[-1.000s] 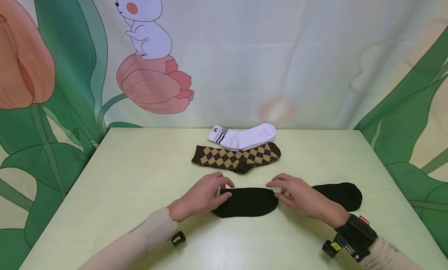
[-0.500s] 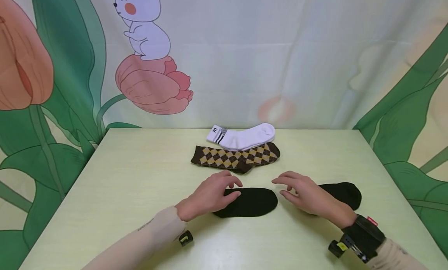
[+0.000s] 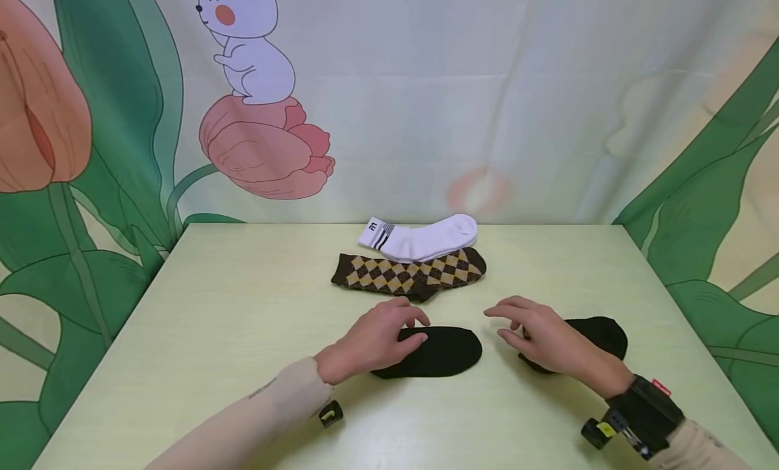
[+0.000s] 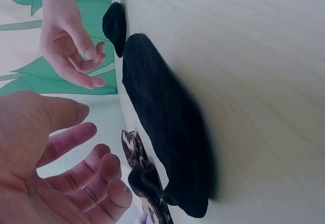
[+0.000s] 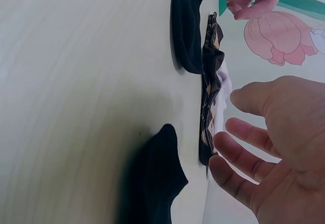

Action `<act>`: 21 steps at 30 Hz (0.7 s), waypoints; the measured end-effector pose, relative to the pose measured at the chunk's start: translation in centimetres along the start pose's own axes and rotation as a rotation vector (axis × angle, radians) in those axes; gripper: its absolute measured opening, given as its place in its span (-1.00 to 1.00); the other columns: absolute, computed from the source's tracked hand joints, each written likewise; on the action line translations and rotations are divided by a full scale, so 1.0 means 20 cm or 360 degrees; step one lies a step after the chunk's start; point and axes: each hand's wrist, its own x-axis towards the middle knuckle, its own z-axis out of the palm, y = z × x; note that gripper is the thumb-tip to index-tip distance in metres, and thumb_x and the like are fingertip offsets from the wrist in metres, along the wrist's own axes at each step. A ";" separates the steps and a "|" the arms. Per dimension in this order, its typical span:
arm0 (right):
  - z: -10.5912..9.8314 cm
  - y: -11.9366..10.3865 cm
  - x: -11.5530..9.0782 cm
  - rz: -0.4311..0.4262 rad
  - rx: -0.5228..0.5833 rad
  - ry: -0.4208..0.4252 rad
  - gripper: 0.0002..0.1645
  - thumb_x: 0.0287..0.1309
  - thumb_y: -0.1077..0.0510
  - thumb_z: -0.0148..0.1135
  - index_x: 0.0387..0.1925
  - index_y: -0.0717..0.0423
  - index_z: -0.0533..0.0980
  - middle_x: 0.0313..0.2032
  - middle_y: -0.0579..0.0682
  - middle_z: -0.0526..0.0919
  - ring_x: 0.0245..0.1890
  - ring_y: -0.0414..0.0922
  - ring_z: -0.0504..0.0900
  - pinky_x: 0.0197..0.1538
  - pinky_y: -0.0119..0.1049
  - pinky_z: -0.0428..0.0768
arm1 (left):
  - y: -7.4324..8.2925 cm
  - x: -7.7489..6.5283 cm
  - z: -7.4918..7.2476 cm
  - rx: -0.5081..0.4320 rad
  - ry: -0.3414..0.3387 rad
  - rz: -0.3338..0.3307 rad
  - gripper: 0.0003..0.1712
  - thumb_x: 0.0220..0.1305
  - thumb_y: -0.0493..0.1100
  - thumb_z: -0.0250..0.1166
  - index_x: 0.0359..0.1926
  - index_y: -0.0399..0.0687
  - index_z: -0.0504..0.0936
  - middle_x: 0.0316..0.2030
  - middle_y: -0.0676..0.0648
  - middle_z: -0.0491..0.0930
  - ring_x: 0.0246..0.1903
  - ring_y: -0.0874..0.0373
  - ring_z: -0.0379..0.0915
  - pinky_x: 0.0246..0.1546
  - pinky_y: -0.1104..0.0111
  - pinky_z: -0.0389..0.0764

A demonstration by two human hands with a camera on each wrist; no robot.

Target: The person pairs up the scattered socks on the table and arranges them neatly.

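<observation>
My left hand (image 3: 386,335) hovers over the left end of a black sock (image 3: 447,351) lying flat at the middle of the table. Its fingers are loosely bent and hold nothing; the left wrist view shows a gap between them and the sock. My right hand (image 3: 538,331) hangs over a second black sock (image 3: 601,335) at the right and hides its middle part. In the right wrist view, that sock (image 5: 155,178) lies below relaxed fingers (image 5: 236,178) that grip nothing.
Behind the black socks lies a brown argyle sock (image 3: 389,274), with a white sock (image 3: 426,241) touching its far side. The pale table (image 3: 243,287) ends at a printed curtain (image 3: 395,118) with flowers and a white animal.
Both hands have moved to the right. The right hand has left the right end of the middle black sock and is now over the other one. The socks lie as before.
</observation>
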 end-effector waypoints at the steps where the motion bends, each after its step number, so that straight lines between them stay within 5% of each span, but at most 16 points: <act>1: 0.00 0.01 0.00 -0.0004 -0.0010 0.0009 -0.57 0.30 0.26 0.37 0.19 0.13 0.60 0.10 0.05 0.61 -0.29 -0.27 0.61 -0.27 -0.34 0.63 | 0.00 0.00 0.00 0.0000 -0.0002 0.0004 -0.75 0.40 -0.12 0.35 0.01 -0.12 0.73 -0.17 -0.07 0.63 -0.19 0.07 0.60 -0.16 0.22 0.60; 21: -0.05 0.11 -0.10 0.0040 -0.0055 0.0127 -0.58 0.26 0.31 0.38 0.16 0.15 0.62 0.07 0.05 0.63 -0.33 -0.32 0.61 -0.23 -0.30 0.65 | 0.12 0.12 0.00 0.0028 0.0006 0.0043 -0.75 0.42 -0.09 0.34 0.04 -0.05 0.71 -0.19 -0.10 0.63 -0.24 0.09 0.57 -0.28 0.34 0.55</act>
